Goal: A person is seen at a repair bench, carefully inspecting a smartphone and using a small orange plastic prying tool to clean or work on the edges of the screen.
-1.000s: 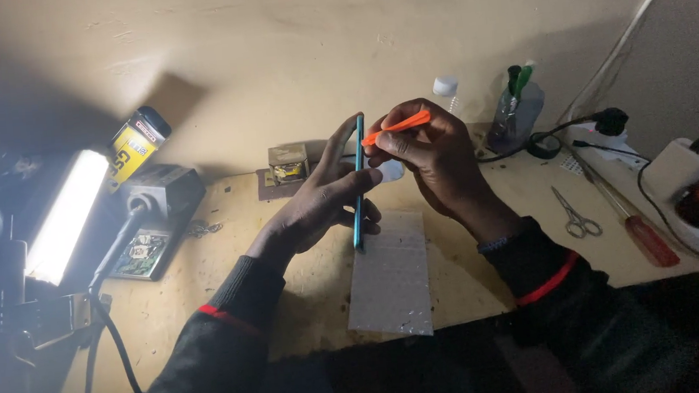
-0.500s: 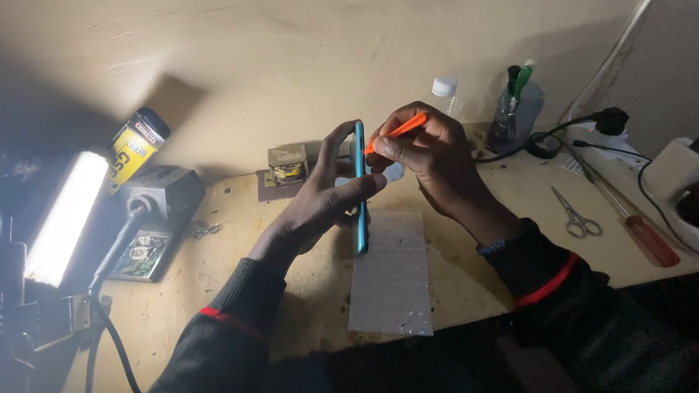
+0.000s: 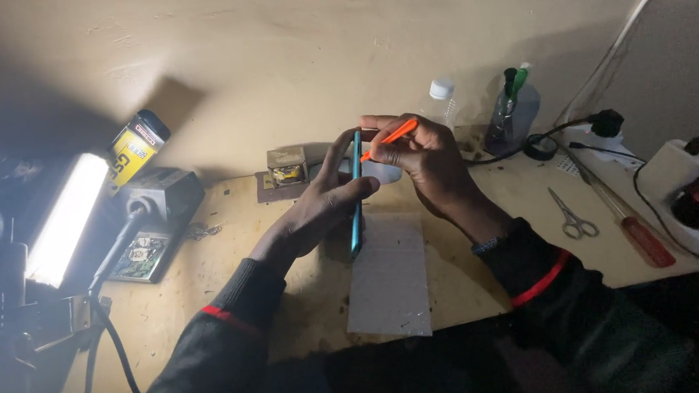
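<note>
A pale wooden workbench point(image 3: 231, 291) stretches under both arms, lit from the left by a bright white bar lamp point(image 3: 65, 220) on a dark stand. A grey rectangular mat point(image 3: 390, 273) lies flat at the bench's middle, just below the hands. The left hand point(image 3: 317, 212) reaches in from the lower left, its forearm raised off the bench, fingers curled around a thin blue-edged phone point(image 3: 356, 189) held upright on its edge above the mat, thumb laid across its near side. The right hand point(image 3: 426, 158) comes from the lower right, wrist bent, fingertips pinching a slim orange pry tool point(image 3: 389, 137) whose tip meets the phone's upper edge. A red-handled screwdriver point(image 3: 630, 222) and small steel scissors point(image 3: 572, 217) lie well apart to the right. Against half a second ago, the phone has stayed upright in the same grip, and the orange tool sits slightly lower and flatter against its top edge.
</note>
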